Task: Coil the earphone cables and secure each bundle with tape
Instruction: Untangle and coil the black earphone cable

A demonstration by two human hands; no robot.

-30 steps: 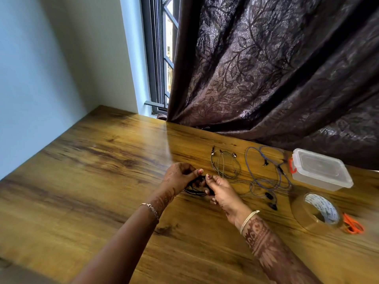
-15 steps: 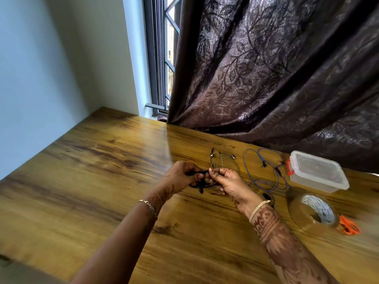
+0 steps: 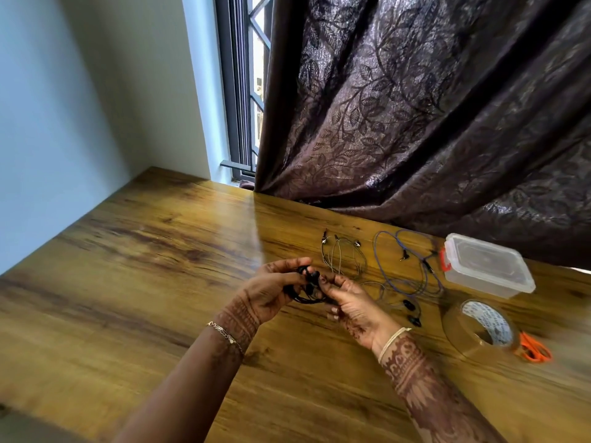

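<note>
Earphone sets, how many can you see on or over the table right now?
3. The black earphones are held between the left hand and right hand. The grey earphones lie behind the hands. The blue earphones lie beside the plastic container. None seem hidden.

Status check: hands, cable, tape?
Left hand and right hand both gripping black earphone coil. No tape on it visible; tape roll untouched beside scissors. Nothing obstructing.
</note>
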